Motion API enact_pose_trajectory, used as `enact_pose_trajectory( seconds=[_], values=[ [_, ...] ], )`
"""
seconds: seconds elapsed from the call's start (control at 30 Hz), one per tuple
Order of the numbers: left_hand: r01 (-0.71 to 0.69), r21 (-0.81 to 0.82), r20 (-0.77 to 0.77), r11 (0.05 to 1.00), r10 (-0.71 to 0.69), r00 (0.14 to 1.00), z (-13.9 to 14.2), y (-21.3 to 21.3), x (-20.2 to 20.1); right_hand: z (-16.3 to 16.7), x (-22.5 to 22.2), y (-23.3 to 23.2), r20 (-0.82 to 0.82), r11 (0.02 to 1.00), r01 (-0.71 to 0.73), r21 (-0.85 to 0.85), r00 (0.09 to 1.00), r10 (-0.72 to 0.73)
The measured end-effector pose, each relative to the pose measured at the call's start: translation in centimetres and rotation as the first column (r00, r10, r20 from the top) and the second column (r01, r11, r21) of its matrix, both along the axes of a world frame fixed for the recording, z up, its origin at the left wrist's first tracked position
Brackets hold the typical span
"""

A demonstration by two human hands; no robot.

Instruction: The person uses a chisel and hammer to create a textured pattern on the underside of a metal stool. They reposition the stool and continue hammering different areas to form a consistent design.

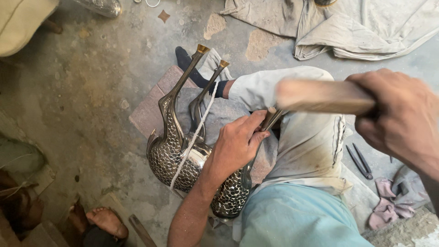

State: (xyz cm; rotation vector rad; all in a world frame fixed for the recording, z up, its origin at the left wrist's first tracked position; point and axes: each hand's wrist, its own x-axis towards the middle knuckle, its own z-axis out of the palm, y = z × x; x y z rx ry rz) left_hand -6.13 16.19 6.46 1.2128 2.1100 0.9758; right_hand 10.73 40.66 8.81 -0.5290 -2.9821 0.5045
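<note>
The patterned metal vessel [176, 158], dark with silvery scales and two long brass-tipped necks, lies tilted across your lap on a grey cloth [228, 112], with a white cord [194, 137] running over it. Your left hand [238, 142] rests on its body, fingers pinching a thin punch [271, 119] against the surface. Your right hand [402, 116] is raised beside it, fingers wrapped tight round a wooden mallet [320, 96], which is blurred. Black pliers [360, 161] lie on the concrete floor [91, 91] near your right knee.
</note>
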Motion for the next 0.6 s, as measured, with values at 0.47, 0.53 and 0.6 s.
enact_pose_trajectory(
  seconds=[0.47,0.53,0.6],
  values=[
    [0.065,-0.01,-0.038,0.998,-0.065,0.997,0.5,-1.2,0.1,-3.3,3.1,-1.9,-0.114,0.904,0.191,-0.383,0.961,-0.251],
    [0.059,-0.018,-0.057,0.998,-0.06,0.997,0.3,-1.4,0.1,-5.0,4.2,-2.2,-0.132,0.955,0.136,-0.265,0.976,-0.176],
    [0.042,-0.028,-0.062,0.999,-0.044,0.997,0.1,-1.6,0.4,-7.0,5.4,-2.7,-0.154,0.974,0.087,-0.21,0.981,-0.121]
  ],
)
